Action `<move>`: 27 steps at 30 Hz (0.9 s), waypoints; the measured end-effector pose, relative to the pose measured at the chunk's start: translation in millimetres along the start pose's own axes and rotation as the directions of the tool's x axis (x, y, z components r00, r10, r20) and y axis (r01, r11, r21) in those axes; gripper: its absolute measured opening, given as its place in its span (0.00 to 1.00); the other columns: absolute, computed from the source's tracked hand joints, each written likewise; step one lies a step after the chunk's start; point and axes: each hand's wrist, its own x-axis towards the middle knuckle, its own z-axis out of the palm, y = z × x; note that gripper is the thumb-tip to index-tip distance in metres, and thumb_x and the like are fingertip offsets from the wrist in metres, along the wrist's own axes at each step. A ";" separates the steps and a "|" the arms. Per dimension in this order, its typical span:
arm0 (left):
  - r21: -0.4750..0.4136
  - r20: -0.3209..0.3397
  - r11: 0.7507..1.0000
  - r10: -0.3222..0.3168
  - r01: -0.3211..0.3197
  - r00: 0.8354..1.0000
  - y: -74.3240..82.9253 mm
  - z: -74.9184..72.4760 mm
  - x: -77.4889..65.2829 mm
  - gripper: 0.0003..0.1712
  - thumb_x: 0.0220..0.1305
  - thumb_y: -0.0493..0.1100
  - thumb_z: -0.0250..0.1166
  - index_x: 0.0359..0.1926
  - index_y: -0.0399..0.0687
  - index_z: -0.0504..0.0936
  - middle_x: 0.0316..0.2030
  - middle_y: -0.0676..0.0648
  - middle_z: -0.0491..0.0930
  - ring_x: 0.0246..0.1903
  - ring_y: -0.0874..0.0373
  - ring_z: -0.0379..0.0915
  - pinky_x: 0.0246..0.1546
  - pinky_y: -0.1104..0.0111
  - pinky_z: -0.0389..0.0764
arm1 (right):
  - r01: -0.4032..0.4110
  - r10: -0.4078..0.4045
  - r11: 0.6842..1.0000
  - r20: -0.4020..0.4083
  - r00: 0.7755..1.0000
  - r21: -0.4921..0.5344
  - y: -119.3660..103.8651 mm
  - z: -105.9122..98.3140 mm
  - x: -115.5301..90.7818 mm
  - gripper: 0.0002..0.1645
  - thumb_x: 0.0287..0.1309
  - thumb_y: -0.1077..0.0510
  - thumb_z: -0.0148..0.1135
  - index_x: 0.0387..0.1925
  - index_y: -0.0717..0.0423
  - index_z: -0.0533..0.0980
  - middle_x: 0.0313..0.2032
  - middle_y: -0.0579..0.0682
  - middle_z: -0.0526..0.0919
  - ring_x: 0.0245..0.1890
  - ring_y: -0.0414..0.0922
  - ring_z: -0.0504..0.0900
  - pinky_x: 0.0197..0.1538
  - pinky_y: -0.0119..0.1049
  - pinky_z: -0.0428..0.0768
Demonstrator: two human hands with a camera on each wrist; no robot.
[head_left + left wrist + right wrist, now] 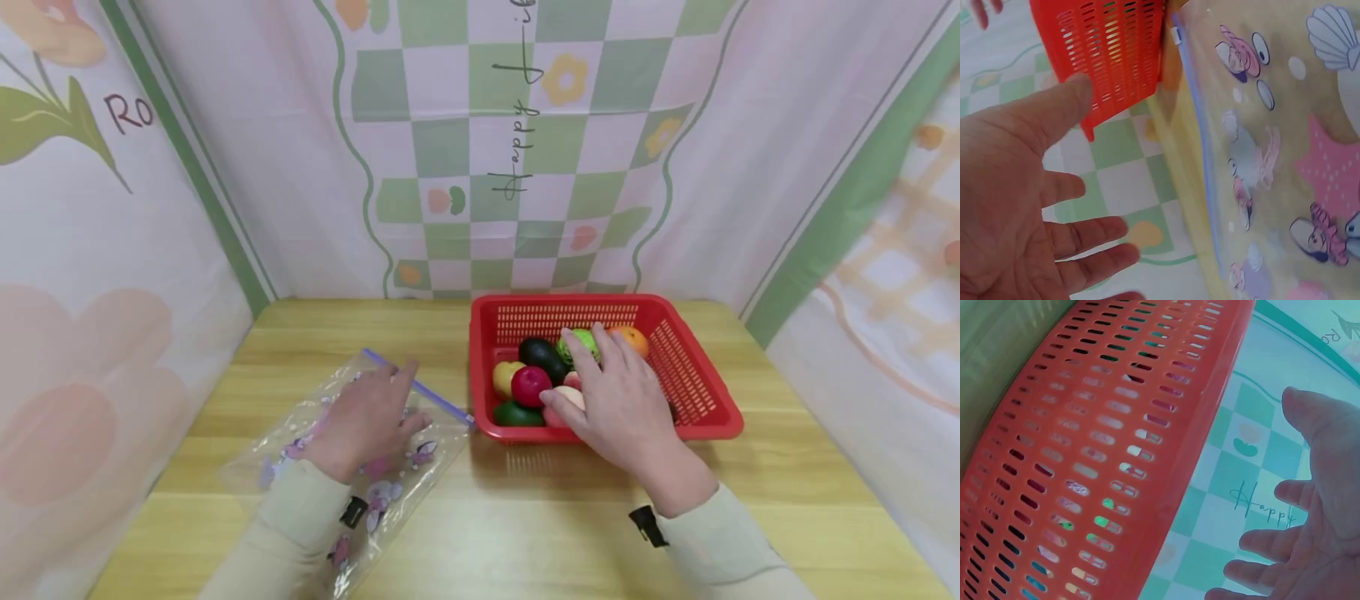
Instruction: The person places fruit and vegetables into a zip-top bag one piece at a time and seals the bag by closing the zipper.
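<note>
My left hand [370, 417] hovers over a clear zip bag [420, 492] printed with shells and starfish, its fingers extended. In the left wrist view the same hand [1029, 206] is apart from the bag, with nothing in it. A red basket [712, 408] of fruit and vegetables stands to the right. Above its front rim is my right hand [622, 400], fingers spread and holding nothing. Beneath and beside it lie a dark red round fruit [531, 386], a black eggplant-like piece [543, 357], a green ball [579, 346] and an orange [632, 340]. The hand hides part of the contents.
The wooden table [525, 533] carries both bag and basket. A yellow fruit [507, 378] and a dark green piece [517, 414] sit at the basket's left side. Patterned curtains [435, 150] hang behind the table and along both sides.
</note>
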 end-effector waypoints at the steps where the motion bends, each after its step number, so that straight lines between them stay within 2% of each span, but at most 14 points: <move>1: -0.002 0.008 1.000 0.011 -0.011 1.000 0.8 1.5 1.4 0.48 0.61 0.66 0.60 0.73 0.45 0.57 0.60 0.36 0.71 0.55 0.40 0.72 0.55 0.47 0.74 | 0.005 -0.005 1.000 -0.006 1.000 0.002 -1.0 -0.5 -0.4 0.52 0.55 0.25 0.52 0.75 0.42 0.53 0.72 0.61 0.54 0.70 0.64 0.51 0.65 0.68 0.56; 6: -0.025 0.043 0.997 0.073 -0.072 0.996 6.9 7.8 8.2 0.39 0.62 0.57 0.63 0.67 0.40 0.67 0.53 0.35 0.76 0.50 0.41 0.75 0.51 0.51 0.77 | 0.021 -0.021 1.000 -0.022 1.000 0.001 -5.1 -1.4 -2.3 0.50 0.56 0.24 0.48 0.74 0.43 0.55 0.71 0.62 0.55 0.70 0.64 0.52 0.65 0.67 0.57; 8: -0.029 0.046 0.995 0.100 -0.099 0.994 9.1 10.8 11.3 0.31 0.62 0.53 0.65 0.61 0.40 0.73 0.48 0.36 0.78 0.47 0.43 0.77 0.48 0.52 0.79 | 0.023 -0.023 1.000 -0.020 1.000 0.003 -6.8 -1.7 -3.3 0.50 0.56 0.24 0.47 0.74 0.42 0.55 0.71 0.61 0.56 0.70 0.64 0.52 0.65 0.66 0.57; 11: -0.034 0.044 0.990 0.139 -0.137 0.989 10.7 18.5 16.8 0.19 0.62 0.47 0.65 0.51 0.43 0.78 0.38 0.42 0.80 0.39 0.47 0.78 0.40 0.56 0.81 | 0.025 -0.025 1.000 -0.016 1.000 0.001 -8.6 -2.0 -4.9 0.50 0.56 0.23 0.48 0.74 0.43 0.55 0.71 0.61 0.56 0.70 0.64 0.52 0.66 0.66 0.56; 14: -0.046 0.056 0.987 0.160 -0.157 0.986 11.6 25.0 21.5 0.10 0.61 0.44 0.65 0.42 0.46 0.79 0.29 0.49 0.77 0.32 0.51 0.77 0.34 0.60 0.80 | 0.035 -0.035 0.999 -0.018 0.999 -0.001 -10.3 -2.3 -6.3 0.50 0.56 0.23 0.48 0.74 0.42 0.56 0.70 0.61 0.57 0.70 0.64 0.52 0.65 0.66 0.57; 17: -0.046 0.077 0.984 0.174 -0.171 0.982 11.7 29.9 24.7 0.06 0.61 0.43 0.66 0.38 0.49 0.79 0.25 0.52 0.74 0.30 0.55 0.75 0.31 0.63 0.78 | 0.042 -0.042 0.999 -0.019 0.999 -0.006 -12.3 -2.6 -7.6 0.50 0.56 0.24 0.49 0.74 0.43 0.56 0.70 0.61 0.58 0.70 0.64 0.53 0.64 0.67 0.59; 22: -0.027 0.105 0.984 0.178 -0.176 0.978 10.4 36.8 30.1 0.04 0.60 0.41 0.66 0.35 0.50 0.79 0.25 0.53 0.74 0.29 0.56 0.73 0.30 0.64 0.76 | 0.047 -0.047 0.999 -0.011 0.999 -0.004 -16.4 -3.4 -10.1 0.51 0.55 0.24 0.51 0.74 0.43 0.56 0.70 0.61 0.58 0.69 0.65 0.54 0.61 0.69 0.61; 27: -0.025 0.104 0.987 0.163 -0.161 0.981 10.2 42.0 34.2 0.01 0.61 0.40 0.63 0.34 0.52 0.80 0.25 0.52 0.75 0.29 0.55 0.74 0.29 0.62 0.76 | 0.060 -0.060 0.998 -0.006 0.998 0.001 -20.4 -4.0 -11.9 0.51 0.55 0.25 0.52 0.74 0.42 0.55 0.70 0.61 0.59 0.70 0.64 0.54 0.64 0.66 0.60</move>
